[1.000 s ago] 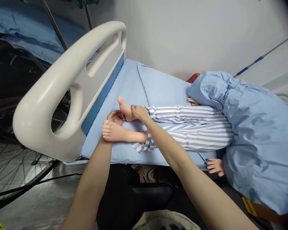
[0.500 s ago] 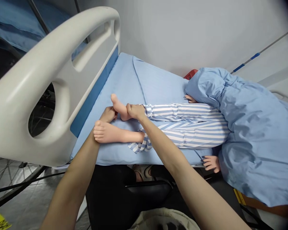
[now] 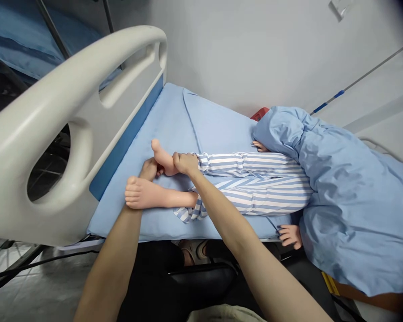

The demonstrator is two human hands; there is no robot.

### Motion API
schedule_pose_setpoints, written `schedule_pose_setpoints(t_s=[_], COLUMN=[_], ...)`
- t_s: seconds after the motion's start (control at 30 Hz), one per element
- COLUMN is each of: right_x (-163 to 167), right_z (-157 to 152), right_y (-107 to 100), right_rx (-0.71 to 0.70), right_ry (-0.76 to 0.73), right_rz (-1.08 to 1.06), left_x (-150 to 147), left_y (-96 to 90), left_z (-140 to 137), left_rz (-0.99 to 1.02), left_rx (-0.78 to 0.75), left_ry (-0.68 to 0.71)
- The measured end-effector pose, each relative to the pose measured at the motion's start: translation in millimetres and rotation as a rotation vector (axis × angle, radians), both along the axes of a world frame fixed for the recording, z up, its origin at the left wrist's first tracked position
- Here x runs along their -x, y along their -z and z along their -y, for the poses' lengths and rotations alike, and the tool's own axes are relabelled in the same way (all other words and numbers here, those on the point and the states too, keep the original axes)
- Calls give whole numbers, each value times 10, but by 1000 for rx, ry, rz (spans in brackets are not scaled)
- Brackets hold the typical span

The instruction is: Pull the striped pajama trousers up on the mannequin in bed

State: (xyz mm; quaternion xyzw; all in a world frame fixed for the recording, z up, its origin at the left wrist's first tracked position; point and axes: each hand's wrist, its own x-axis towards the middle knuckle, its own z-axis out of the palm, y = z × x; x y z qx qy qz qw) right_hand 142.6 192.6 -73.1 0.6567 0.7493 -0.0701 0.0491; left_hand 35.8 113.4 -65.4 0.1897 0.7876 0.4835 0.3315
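Observation:
A manikin in blue-and-white striped trousers lies on a bed, its bare feet toward the left. My right hand is wrapped round the ankle of its far foot, just below the trouser cuff. My left hand is closed at the toe side of that same foot, its fingers partly hidden. The far foot points up and to the left. The near foot lies across my left forearm, with its striped cuff pushed up above the ankle.
A cream bed end board rises at the left. Rumpled blue bedding covers the manikin's upper part, with two manikin hands showing beside it. A red object sits by the wall. Dark chair parts are below the bed edge.
The view has tilted and shifted slightly, so the bed sits lower and further left. Both hands keep their hold on the far foot and ankle, with little visible movement.

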Motion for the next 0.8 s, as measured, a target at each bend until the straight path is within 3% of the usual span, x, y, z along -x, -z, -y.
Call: schedule_pose_setpoints(t_s=[0.07, 0.1, 0.17, 0.2, 0.3, 0.4, 0.5, 0.7, 0.8], right_x=[9, 11, 12, 12, 15, 21, 28, 33, 32], right_z=[19, 28, 43, 49, 62, 74, 91, 108, 88], right_y=[-51, -81, -139, -162, -198, -198, -193, -144, -91], right_rx=[38, 65, 108, 117, 102, 82, 62, 48, 25], right_ry=[-12, -19, -27, -30, -15, -2, -6, -19, -2], right_rz=[-15, -27, -45, -44, -19, 5, 27, 18, 12], left_x=[-11, -12, 2, 15, 68, 104, 93, 52, 101], left_y=[111, 195, 400, 509, 792, 918, 848, 493, 460], left_z=[-16, -35, -88, -118, -206, -253, -241, -145, -137], left_rz=[-160, -153, 36, 161, 506, 649, 503, -57, -62], left_rx=[-37, -128, -300, -312, -160, -104, -64, -97, -135], left_ry=[-267, -281, -148, -105, -123, -185, -247, -343, -319])
